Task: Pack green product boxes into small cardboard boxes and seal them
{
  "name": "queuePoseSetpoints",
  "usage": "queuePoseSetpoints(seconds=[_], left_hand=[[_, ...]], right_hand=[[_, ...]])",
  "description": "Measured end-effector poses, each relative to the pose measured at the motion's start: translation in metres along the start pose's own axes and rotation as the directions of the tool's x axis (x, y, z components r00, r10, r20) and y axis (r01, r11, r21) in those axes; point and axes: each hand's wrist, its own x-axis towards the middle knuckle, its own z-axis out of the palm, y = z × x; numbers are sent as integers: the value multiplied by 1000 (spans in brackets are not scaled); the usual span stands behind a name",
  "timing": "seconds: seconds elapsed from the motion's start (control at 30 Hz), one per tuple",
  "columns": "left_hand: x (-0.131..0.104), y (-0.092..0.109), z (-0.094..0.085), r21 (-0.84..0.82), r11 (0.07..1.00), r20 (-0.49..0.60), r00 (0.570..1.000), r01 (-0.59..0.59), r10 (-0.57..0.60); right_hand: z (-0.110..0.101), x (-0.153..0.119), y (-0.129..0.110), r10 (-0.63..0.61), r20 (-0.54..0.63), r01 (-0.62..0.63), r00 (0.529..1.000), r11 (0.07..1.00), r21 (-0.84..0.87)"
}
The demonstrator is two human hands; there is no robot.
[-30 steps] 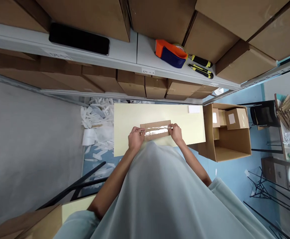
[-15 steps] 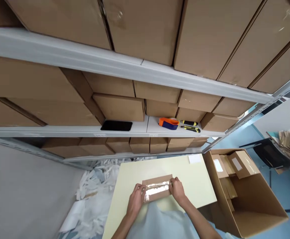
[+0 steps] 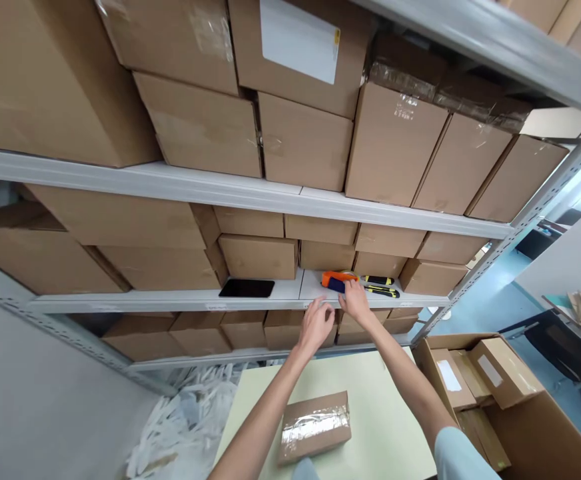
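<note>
My right hand (image 3: 354, 300) reaches to the middle shelf, its curled fingers at the blue end of an orange-and-blue tape dispenser (image 3: 339, 277). How firmly they grip is partly hidden. Close beside it, my left hand (image 3: 316, 325) is in front of the shelf edge, fingers loosely curved and apart, with nothing visible in them. Below both arms, a small cardboard box (image 3: 315, 427) lies on the pale yellow tabletop (image 3: 370, 380), shiny clear tape across its top. Right of the dispenser are yellow-and-black utility knives (image 3: 381, 291).
A black phone (image 3: 247, 288) lies on the middle shelf. Cardboard boxes (image 3: 303, 143) fill the shelves. At right stands a large open carton (image 3: 545, 433) holding several small boxes. White scrap (image 3: 170, 420) is heaped on the floor left of the table.
Both hands have left the small box on the table and moved up to the shelf; the right is now at the tape dispenser. The view has tilted upward.
</note>
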Motion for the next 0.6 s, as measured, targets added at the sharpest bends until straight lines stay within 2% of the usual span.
queuePoseSetpoints(seconds=[0.1, 0.17, 0.23, 0.33, 0.43, 0.53, 0.6], left_hand=[[44, 24, 0, -20, 999, -69, 997, -26, 24], [52, 30, 2, -40, 999, -89, 996, -17, 13], [48, 30, 5, -70, 998, -105, 994, -6, -1], [29, 26, 8, -121, 992, -112, 993, 29, -43], [0, 23, 9, -167, 982, -91, 990, 92, -108], [-46, 17, 6, -266, 951, -75, 980, 159, -185], [-88, 14, 3, -359, 908, -66, 965, 215, -254]], right_hand=[[-4, 39, -9, 89, 116, -81, 989, 994, -78], [1, 52, -11, 108, 156, -96, 982, 992, -83], [4, 57, -9, 105, 173, -94, 979, 993, -71], [3, 57, 0, 87, 181, -81, 980, 996, -39], [1, 45, 9, 56, 156, -57, 986, 998, 5], [19, 4, 12, 24, 119, -34, 993, 996, 87], [43, -45, 8, 14, 71, -37, 997, 943, 331]])
